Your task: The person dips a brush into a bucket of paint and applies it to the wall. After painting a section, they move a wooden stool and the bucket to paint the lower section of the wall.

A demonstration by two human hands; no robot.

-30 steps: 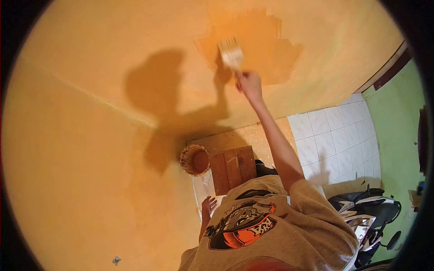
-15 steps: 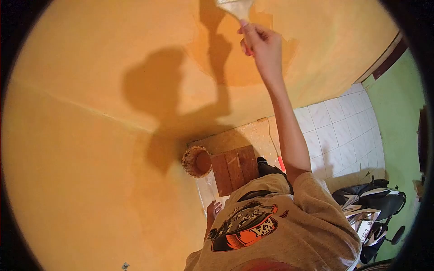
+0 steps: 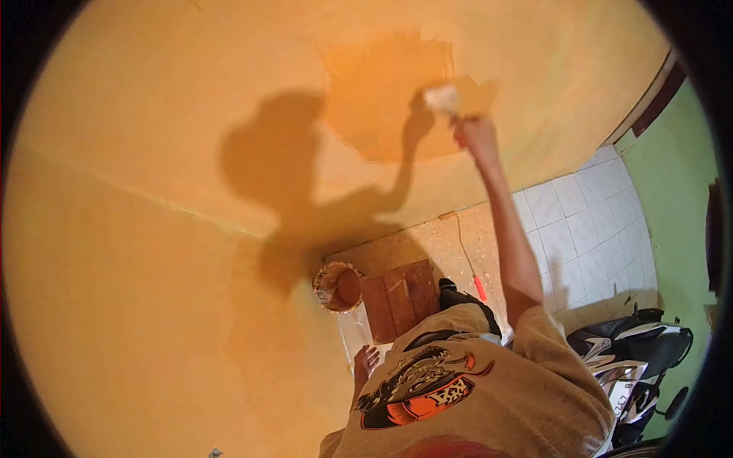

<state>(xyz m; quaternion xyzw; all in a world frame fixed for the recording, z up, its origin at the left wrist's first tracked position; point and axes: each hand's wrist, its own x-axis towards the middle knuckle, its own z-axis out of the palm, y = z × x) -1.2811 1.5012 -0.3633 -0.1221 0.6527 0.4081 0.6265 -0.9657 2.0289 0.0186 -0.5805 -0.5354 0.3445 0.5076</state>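
My right hand (image 3: 477, 136) is closed round the handle of a paintbrush (image 3: 440, 98). The pale bristles lie at or close to the orange wall (image 3: 183, 91), at the right side of a darker orange painted patch (image 3: 382, 95). Motion blurs the brush, so contact is hard to judge. Low beside my body, my left hand (image 3: 367, 359) hangs with its fingers apart and nothing in it. A paint-stained bucket (image 3: 318, 286) with orange-brown contents stands at the foot of the wall, next to a brown wooden stool or box (image 3: 401, 294).
On the spattered floor lies a red-handled tool with a long thin wire part (image 3: 479, 288). White tiles (image 3: 588, 206) cover the floor to the right. A motorcycle (image 3: 634, 347) stands at the lower right by a green wall (image 3: 676, 175). My shadow falls across the orange wall.
My right hand has brought the paintbrush down and to the right, from above the painted patch to its right side. My left hand stays low and open. The view has shifted slightly.
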